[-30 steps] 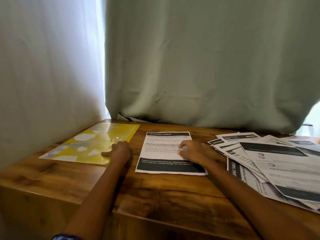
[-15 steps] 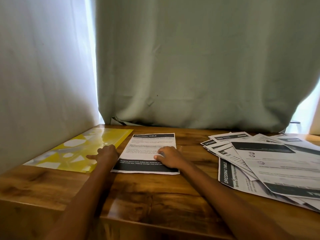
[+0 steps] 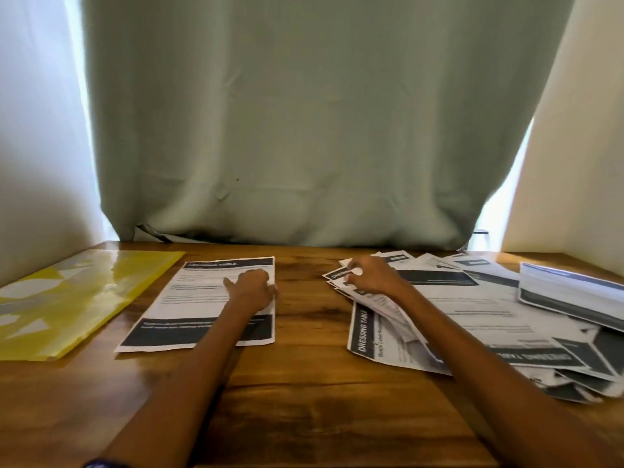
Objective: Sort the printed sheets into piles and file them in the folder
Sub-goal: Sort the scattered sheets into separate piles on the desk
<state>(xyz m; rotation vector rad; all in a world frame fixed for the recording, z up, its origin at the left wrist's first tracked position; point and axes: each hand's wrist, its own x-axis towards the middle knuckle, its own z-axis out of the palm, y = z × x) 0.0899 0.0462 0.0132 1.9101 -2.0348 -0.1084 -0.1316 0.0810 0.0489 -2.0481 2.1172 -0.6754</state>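
— While the wooden worktop (image 3: 304,400) carries everything here, what takes up most of it?

— The loose heap of printed sheets (image 3: 472,315), fanned untidily across the right side, a few overlapping edges turned toward the middle. On the far left lies the yellow folder (image 3: 67,298), flat and closed as far as I can tell, with nothing filed in it that I can see. Between them sits a single sheet headed "Dressing Table" (image 3: 202,298), apart from the heap and just beside the folder.

— So which step is this?

— Sorting, I'd judge, and early: one pile begun, the heap barely touched, filing not yet started.

— And the hands?

— The left hand (image 3: 251,290) rests on the single sheet near its right edge, fingers loosely bent, pinning it rather than gripping. The right hand (image 3: 371,275) has curled fingers pinching the near corner of the heap's upper sheets.

— What does the next move call for?

— Probably peeling one sheet free without dragging its neighbours, reading its heading, then laying it on the matching pile or starting a new one.
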